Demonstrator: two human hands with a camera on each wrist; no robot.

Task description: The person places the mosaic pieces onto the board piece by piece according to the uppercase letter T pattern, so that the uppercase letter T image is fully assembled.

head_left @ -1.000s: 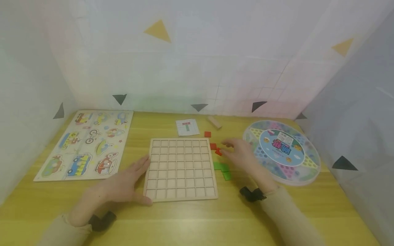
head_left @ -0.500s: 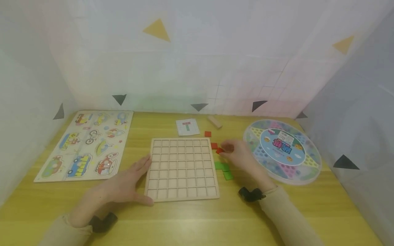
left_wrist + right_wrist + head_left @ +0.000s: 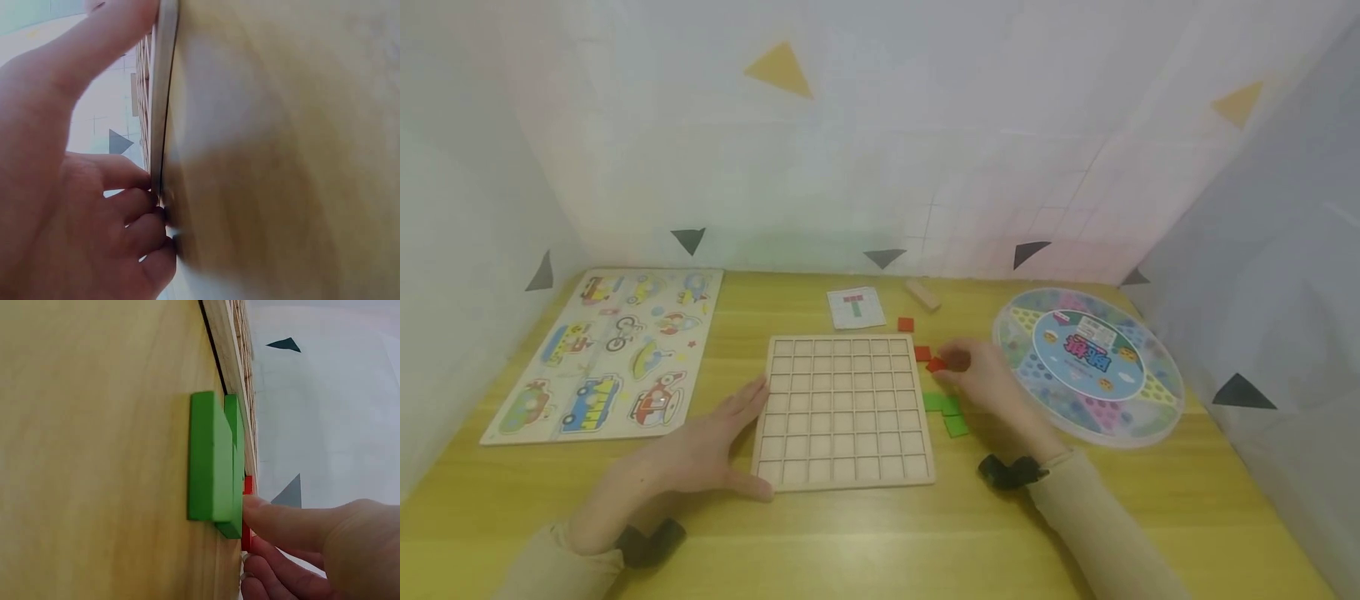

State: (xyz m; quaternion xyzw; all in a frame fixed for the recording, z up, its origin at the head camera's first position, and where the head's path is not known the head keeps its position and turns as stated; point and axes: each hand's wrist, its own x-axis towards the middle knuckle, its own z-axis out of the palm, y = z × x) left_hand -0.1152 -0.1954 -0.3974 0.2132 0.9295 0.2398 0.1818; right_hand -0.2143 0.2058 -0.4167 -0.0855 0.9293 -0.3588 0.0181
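A square wooden grid board [image 3: 842,408] lies in the middle of the table. My left hand [image 3: 700,454] spans its left side, thumb at the near corner and outstretched fingers along the edge. The left wrist view shows fingertips against the board's rim [image 3: 160,125]. Right of the board, my right hand [image 3: 988,383] pinches a red square tile [image 3: 936,365] between thumb and fingers, low over the table. Two other red tiles lie close by, one beside the board [image 3: 922,353] and one farther back [image 3: 906,324]. Several green tiles [image 3: 956,426] sit nearer me, partly overlapping in the right wrist view.
A card [image 3: 868,312] with a red and green T pattern lies behind the board, next to a small wooden block [image 3: 922,295]. At left is a vehicle picture puzzle [image 3: 681,367]. A round game box [image 3: 1086,358] stands at right, near my right forearm. Pale walls enclose the table.
My right thumb and fingers have closed together on the red tile, which has shifted slightly. My left hand stays at the board's edge.
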